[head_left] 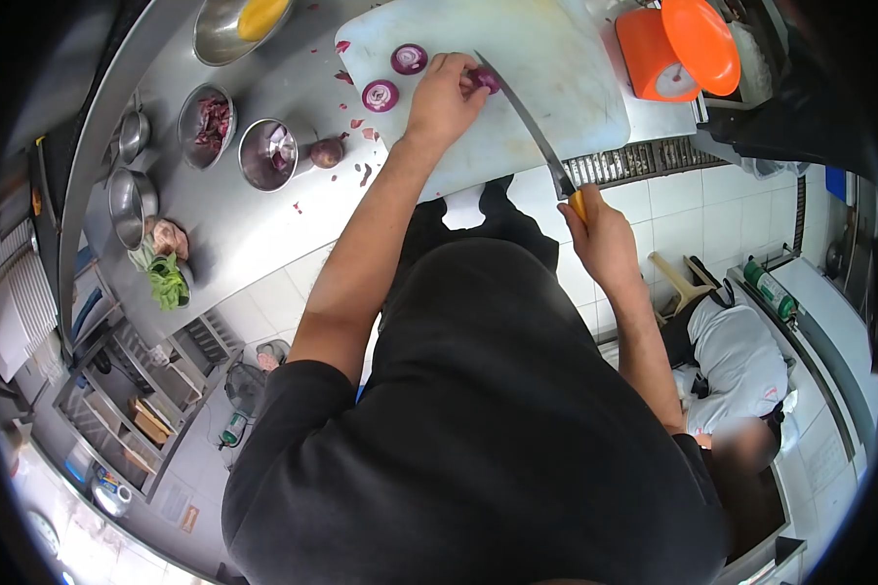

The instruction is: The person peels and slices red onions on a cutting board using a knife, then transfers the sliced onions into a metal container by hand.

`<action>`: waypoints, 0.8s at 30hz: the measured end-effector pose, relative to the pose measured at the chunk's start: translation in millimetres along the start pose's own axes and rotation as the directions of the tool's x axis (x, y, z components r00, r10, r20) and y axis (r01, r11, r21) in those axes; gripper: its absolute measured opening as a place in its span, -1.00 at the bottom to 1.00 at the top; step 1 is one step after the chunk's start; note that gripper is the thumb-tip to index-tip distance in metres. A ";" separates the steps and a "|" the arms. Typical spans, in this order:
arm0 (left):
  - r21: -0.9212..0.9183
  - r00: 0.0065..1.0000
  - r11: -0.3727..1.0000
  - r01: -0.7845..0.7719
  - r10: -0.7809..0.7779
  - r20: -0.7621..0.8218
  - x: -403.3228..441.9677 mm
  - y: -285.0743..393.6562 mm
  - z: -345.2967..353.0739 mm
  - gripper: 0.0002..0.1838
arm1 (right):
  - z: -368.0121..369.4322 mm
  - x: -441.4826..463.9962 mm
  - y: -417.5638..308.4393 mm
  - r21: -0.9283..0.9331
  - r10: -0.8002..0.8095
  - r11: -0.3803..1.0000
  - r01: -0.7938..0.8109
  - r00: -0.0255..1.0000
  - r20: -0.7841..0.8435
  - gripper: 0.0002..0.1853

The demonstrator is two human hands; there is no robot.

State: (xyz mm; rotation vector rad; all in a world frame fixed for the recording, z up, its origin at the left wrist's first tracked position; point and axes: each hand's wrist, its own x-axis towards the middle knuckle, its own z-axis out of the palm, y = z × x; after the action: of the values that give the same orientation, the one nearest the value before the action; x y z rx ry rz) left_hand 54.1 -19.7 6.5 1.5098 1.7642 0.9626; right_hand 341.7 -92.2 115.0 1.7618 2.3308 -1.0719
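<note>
Left hand (441, 103): fingers bent together, pinching the onion piece down against the board
Right hand (602, 237): curled round the yellow handle (578, 204) of the knife
Onion piece (486, 81): deep purple, small, mostly under the left fingertips, on the upper middle of the cutting board
Knife (531, 121): long narrow blade, slanting past the onion piece; whether the edge touches it, I cannot tell
Onion halves (409, 59): two, cut faces up, pale rings inside purple rims, near the left hand
Cutting board (595, 93): pale, worn, with red peel scraps along its left side
Whole onion (327, 152): dull purple, on the counter, just beside a metal pot (246, 175) of cut onion
Counter (263, 226): shiny steel, with a metal bowl (186, 135) of peels and leafy greens (168, 283)
Scale (644, 49): orange, right of the board
Room: white floor tiles (678, 203), metal shelves on the left, another person (741, 346) in grey on the right
</note>
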 end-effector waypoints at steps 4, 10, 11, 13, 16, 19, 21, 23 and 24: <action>0.028 1.000 0.999 -0.021 0.021 0.012 1.4 -3.2 -1.0 -0.63 | -7.2 6.0 -5.8 -0.095 -0.016 0.995 0.019 1.000 0.027 -0.66; 0.051 1.000 0.999 0.004 -0.005 0.021 1.7 0.3 -1.8 -0.65 | -14.1 5.2 -16.2 -0.180 0.027 0.984 -0.016 0.998 0.062 -0.68; 0.050 1.000 0.999 -0.002 0.001 0.018 1.2 -0.2 -1.7 -0.65 | -12.7 4.4 -18.3 -0.192 0.039 0.981 -0.026 0.997 0.068 -0.68; 0.048 1.000 0.999 -0.014 0.014 0.010 1.5 -1.6 -1.4 -0.65 | -9.7 5.0 -23.6 -0.220 0.075 0.974 -0.055 0.994 0.085 -0.69; 0.058 1.000 0.998 -0.014 0.013 0.019 3.0 -3.3 -0.9 -0.66 | -5.3 7.3 -30.1 -0.244 0.125 0.965 -0.095 0.986 0.110 -0.69; 0.073 0.999 0.997 -0.025 0.023 0.032 4.7 -5.3 -2.4 -0.66 | 4.2 15.8 -28.9 -0.230 0.131 0.968 -0.100 0.983 0.127 -0.68; 0.077 0.999 0.997 -0.028 0.026 0.031 4.6 -5.1 -2.9 -0.66 | 11.0 24.2 -25.2 -0.230 0.143 0.967 -0.105 0.978 0.153 -0.68; 0.084 0.999 0.996 -0.030 0.028 0.030 4.2 -3.6 -3.2 -0.66 | 23.7 32.4 -17.5 -0.196 0.114 0.977 -0.088 0.985 0.126 -0.66; 0.090 0.999 0.995 -0.031 0.028 0.029 4.0 -2.9 -3.6 -0.67 | 31.4 35.8 -13.0 -0.180 0.101 0.980 -0.080 0.989 0.111 -0.65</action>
State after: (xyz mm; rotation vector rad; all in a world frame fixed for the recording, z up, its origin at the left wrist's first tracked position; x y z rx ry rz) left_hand 48.9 -16.5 6.1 1.6021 1.7915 0.8823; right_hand 306.2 -80.5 82.8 1.6737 2.1775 -0.9024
